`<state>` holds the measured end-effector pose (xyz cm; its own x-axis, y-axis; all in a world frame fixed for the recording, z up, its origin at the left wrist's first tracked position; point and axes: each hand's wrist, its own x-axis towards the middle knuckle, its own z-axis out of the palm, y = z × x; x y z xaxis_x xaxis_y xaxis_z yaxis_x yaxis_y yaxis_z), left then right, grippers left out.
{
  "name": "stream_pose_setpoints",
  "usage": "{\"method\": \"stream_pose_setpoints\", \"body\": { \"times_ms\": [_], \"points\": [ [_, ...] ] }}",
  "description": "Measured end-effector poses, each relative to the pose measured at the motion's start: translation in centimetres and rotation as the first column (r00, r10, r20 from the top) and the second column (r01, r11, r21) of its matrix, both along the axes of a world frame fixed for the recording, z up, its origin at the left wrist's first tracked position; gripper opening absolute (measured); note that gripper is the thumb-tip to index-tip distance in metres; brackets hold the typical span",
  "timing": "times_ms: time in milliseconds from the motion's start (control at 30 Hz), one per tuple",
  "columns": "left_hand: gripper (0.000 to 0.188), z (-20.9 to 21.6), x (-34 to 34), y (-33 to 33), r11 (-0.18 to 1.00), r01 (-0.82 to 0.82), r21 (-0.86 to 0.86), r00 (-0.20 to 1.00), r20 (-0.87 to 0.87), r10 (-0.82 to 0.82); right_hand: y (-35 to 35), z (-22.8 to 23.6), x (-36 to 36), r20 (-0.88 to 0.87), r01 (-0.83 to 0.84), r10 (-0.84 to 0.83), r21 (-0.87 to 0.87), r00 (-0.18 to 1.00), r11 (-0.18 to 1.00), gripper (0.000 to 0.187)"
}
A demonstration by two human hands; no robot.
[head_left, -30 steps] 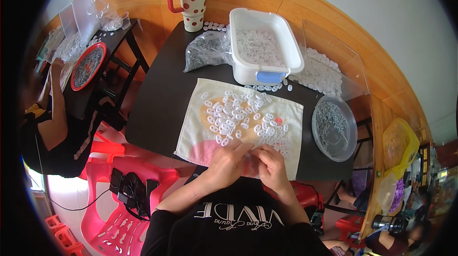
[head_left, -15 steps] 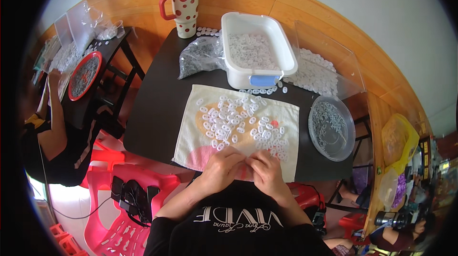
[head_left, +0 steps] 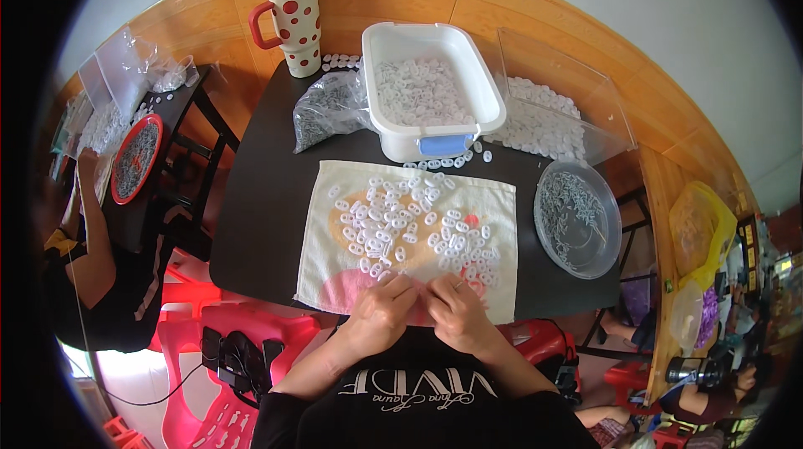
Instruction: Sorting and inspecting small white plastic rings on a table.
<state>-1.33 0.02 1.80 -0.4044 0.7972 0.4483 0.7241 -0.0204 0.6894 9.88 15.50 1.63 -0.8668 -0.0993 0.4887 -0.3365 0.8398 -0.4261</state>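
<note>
My left hand (head_left: pixel 382 315) is closed, fingertips pinched at the near edge of a cream towel (head_left: pixel 314 261). Beside it, separated by a small gap, my right hand (head_left: pixel 456 313) is closed too, fingers curled inward. Whatever either pinches is hidden or too small to name. Just beyond my left fingertips lies a loose pile of small white oval pieces with two holes (head_left: pixel 376 227). A second, smaller group of these oval pieces (head_left: pixel 464 240) is spread beyond my right hand. The towel has an orange and pink print and lies on a black table (head_left: pixel 259 223).
Behind the towel stand a white tub (head_left: pixel 443 143) of white pieces, a bag of grey parts (head_left: pixel 326 110) and a spotted tumbler (head_left: pixel 301 30). To the right are a clear bin (head_left: pixel 569 97) and a round dish (head_left: pixel 606 252) of grey parts. Another person (head_left: pixel 92 273) sits left.
My hands, nearly touching at the fingertips before, have drawn slightly apart. The whole view has shifted a little, so the table items appear farther left.
</note>
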Motion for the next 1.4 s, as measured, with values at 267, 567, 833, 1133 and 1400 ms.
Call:
{"method": "stream_pose_setpoints", "body": {
  "times_ms": [267, 567, 833, 1133, 1400],
  "points": [
    [0.02, -0.1, 0.2, 0.1, 0.997, -0.009, -0.073, 0.995, -0.1, 0.002, 0.1, -0.1, -0.2, 0.027, -0.015, 0.015, 0.023, 1.0, 1.0, 0.041],
    [0.022, -0.3, -0.2, -0.3, 0.998, -0.034, 0.052, 0.993, 0.112, 0.028, 0.4, 0.1, 0.2, -0.015, 0.05, -0.051, -0.075, 0.999, 0.996, 0.028],
    [0.018, 0.1, 0.4, -0.8, 0.995, -0.059, 0.084, 0.992, 0.12, 0.049, 11.9, 14.9, -6.3, -0.501, 0.39, -0.391, -0.114, 0.772, 0.914, 0.001],
    [0.02, -0.7, -0.1, -0.6, 0.992, -0.041, 0.119, 0.994, 0.108, 0.028, 10.9, 6.9, -8.2, 0.084, 0.192, -0.175, -0.28, 0.981, 0.941, 0.004],
    [0.021, -0.6, 0.0, -0.6, 0.994, -0.027, 0.107, 0.992, 0.124, 0.014, 7.7, 3.4, -10.9, 0.2, 0.133, -0.19, 0.268, 0.961, 0.954, 0.021]
  ]
}}
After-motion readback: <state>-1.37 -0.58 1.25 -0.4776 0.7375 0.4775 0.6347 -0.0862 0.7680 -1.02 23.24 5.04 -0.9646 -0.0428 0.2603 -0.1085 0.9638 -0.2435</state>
